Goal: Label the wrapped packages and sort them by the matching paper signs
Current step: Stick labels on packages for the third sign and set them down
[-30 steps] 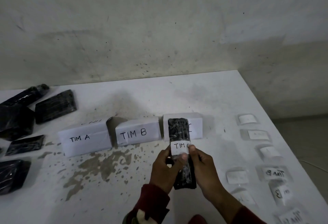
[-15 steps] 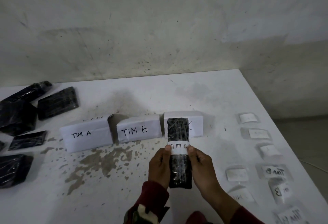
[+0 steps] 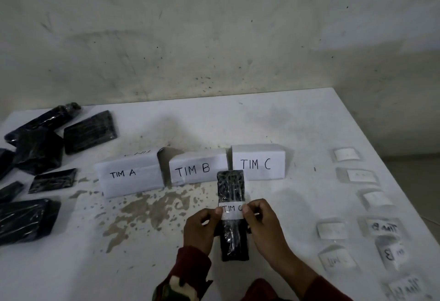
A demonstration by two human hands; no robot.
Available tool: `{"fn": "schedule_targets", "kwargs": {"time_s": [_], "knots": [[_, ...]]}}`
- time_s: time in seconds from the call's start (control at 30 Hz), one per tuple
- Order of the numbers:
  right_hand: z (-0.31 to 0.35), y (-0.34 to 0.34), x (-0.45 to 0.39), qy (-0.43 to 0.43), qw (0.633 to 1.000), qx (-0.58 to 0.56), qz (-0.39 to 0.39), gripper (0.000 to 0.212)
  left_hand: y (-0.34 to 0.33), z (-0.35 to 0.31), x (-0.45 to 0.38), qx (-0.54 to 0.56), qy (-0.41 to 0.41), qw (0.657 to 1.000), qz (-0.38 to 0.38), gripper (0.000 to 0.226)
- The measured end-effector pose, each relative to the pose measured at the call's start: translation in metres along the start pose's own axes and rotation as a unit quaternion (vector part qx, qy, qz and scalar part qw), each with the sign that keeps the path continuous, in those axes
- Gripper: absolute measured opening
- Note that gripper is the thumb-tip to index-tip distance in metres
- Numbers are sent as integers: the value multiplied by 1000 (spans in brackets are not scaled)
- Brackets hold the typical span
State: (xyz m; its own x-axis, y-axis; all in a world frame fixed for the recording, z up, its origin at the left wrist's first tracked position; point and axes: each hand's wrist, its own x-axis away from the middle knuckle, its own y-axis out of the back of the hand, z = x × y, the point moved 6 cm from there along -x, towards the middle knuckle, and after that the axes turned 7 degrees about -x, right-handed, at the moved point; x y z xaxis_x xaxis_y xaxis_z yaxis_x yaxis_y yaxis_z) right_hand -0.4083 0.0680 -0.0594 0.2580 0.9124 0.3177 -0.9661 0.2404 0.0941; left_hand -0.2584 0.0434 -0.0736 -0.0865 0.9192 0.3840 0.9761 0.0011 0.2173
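Glossy black wrap, matt white paper, worn painted table.

The wrapped package (image 3: pixel 232 215) is crinkled, shiny black plastic film; its label (image 3: pixel 232 210) is matt white paper. The TIM A sign (image 3: pixel 128 174), TIM B sign (image 3: pixel 196 169) and TIM C sign (image 3: pixel 258 162) are matt folded paper. The table (image 3: pixel 273 122) is dull white, its paint chipped near the left, and the wall (image 3: pixel 214 26) is rough, stained plaster.

Your held package (image 3: pixel 232 188): glossy black wrap, white label (image 3: pixel 232 211) with black lettering. Your sleeves (image 3: pixel 190 267): dark red. Paper signs (image 3: pixel 258 162): white, black handwriting. Table (image 3: pixel 273 129): white, brown speckled stain left of centre. Spare packages (image 3: pixel 90 131): black. Wall (image 3: pixel 214 26): grey-white, dark specks.
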Motion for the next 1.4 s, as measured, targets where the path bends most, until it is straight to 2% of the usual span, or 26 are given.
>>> {"fn": "schedule_targets", "kwargs": {"time_s": [0.13, 0.23, 0.4, 0.5, 0.63, 0.83, 1.03, 1.13, 1.3, 1.4], "knots": [[-17, -21, 1, -46, 998, 46, 5, 11, 17, 15, -11, -28, 48, 998, 17, 24], [-26, -32, 2, -81, 992, 98, 1, 5, 29, 24, -18, -101, 57, 993, 35, 25], [-30, -47, 8, -86, 983, 162, 3, 6, 37, 23, -26, -216, 7, 974, 68, 25], [-33, -44, 11, -92, 976, 199, -17, 8, 32, 17, -26, -248, -34, 964, 89, 30], [-41, -17, 15, -117, 970, 200, -70, 21, 16, 6, -23, -239, -82, 963, 94, 29], [-38, 54, 17, -112, 962, 165, -188, 12, -36, -13, -15, -228, -133, 952, 153, 32], [-32, 136, 20, -85, 938, 193, -274, 18, -97, -19, 4, -271, -176, 922, 215, 31], [-36, 164, 17, -95, 930, 236, -265, 27, -128, -20, 14, -316, -195, 892, 256, 6], [-43, 186, 0, -110, 913, 354, -171, 44, -170, -12, 27, -385, -175, 850, 315, 24], [-46, 186, -11, -112, 899, 412, -97, 47, -186, -6, 32, -400, -139, 846, 325, 28]]}}
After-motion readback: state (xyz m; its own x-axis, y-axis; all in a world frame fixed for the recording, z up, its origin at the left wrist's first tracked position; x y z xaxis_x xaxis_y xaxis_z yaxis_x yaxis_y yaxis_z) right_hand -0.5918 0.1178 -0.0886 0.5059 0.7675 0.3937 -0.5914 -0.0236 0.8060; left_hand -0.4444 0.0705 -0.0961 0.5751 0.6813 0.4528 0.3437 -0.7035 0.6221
